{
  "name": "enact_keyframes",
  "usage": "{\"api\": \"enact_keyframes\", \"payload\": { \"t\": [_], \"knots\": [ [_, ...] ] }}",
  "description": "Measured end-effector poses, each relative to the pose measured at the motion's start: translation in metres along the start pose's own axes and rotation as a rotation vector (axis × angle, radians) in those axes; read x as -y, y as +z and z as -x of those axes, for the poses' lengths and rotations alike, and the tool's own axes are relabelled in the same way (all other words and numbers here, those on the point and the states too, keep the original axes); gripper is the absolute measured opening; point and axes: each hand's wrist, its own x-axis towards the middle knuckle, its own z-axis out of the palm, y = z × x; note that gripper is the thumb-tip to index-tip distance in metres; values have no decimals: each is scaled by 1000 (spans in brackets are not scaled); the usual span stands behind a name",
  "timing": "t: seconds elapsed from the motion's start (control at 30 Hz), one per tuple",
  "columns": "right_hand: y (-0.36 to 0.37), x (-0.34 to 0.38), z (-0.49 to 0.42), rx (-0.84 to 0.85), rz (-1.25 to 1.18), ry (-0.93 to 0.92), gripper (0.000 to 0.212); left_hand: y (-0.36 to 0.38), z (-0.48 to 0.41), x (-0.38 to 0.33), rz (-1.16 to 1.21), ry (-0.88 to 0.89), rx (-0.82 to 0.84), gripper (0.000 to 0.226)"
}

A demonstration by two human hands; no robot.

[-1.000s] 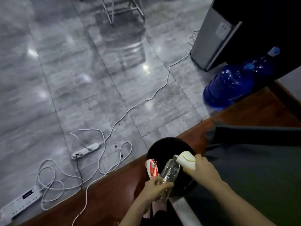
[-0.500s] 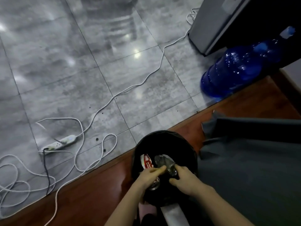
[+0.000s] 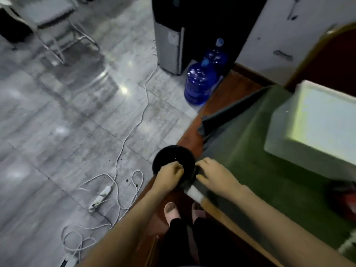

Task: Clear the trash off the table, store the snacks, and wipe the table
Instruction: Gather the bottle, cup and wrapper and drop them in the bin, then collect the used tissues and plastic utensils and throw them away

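Note:
A black round trash bin (image 3: 174,154) stands on the floor beside the table's corner. My left hand (image 3: 169,173) hovers over the bin's near side with its fingers loosely curled and nothing visible in it. My right hand (image 3: 216,173) is at the bin's right rim, over the edge of the green cloth-covered table (image 3: 256,160), fingers relaxed and holding nothing I can see. The bin's inside is dark, so the trash in it is hidden. The frame is blurred.
A pale box (image 3: 316,120) sits on the table at the right, with a dark red object (image 3: 344,199) near the right edge. On the tiled floor lie white cables and a power strip (image 3: 100,196). Blue water jugs (image 3: 201,83) stand by a dispenser (image 3: 169,39). My slippered feet (image 3: 172,211) are below.
The bottle, red can and white item that my hands held over the bin are gone from view. Both hands are now empty and higher, and my head has lifted toward the table.

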Motion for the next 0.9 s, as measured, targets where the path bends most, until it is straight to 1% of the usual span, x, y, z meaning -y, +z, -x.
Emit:
{"api": "enact_keyframes", "payload": {
  "t": [0.07, 0.1, 0.2, 0.27, 0.37, 0.5, 0.53, 0.6, 0.63, 0.7, 0.83, 0.9],
  "knots": [
    [-17, -9, 53, -178, -62, 28, 40, -10, 26, -53, -60, 167, -9, 14],
    [-21, -14, 71, -252, -88, 54, 40, -9, 34, -73, -81, 240, -40, 13],
    [-12, -41, 133, -437, -169, 194, 42, 27, 59, -132, -71, 338, -83, 10],
    [-4, -61, 162, -502, -187, 260, 43, 57, 69, -158, -72, 391, -47, 11],
    [5, -101, 216, -576, -219, 379, 42, 107, 83, -202, -154, 517, 64, 10],
    [20, -145, 271, -605, -230, 464, 42, 153, 94, -239, -213, 598, 109, 8],
    [25, -170, 303, -619, -230, 492, 42, 183, 103, -261, -243, 635, 123, 8],
    [34, -180, 321, -631, -224, 502, 41, 195, 108, -263, -292, 639, 140, 8],
    [38, -198, 346, -652, -246, 523, 41, 216, 116, -276, -323, 662, 159, 8],
    [46, -226, 384, -672, -260, 538, 40, 245, 128, -288, -428, 706, 199, 11],
    [59, -292, 449, -688, -192, 564, 40, 296, 140, -316, -727, 774, 322, 23],
    [64, -321, 476, -698, -195, 585, 41, 320, 140, -333, -806, 814, 340, 29]
  ]
}}
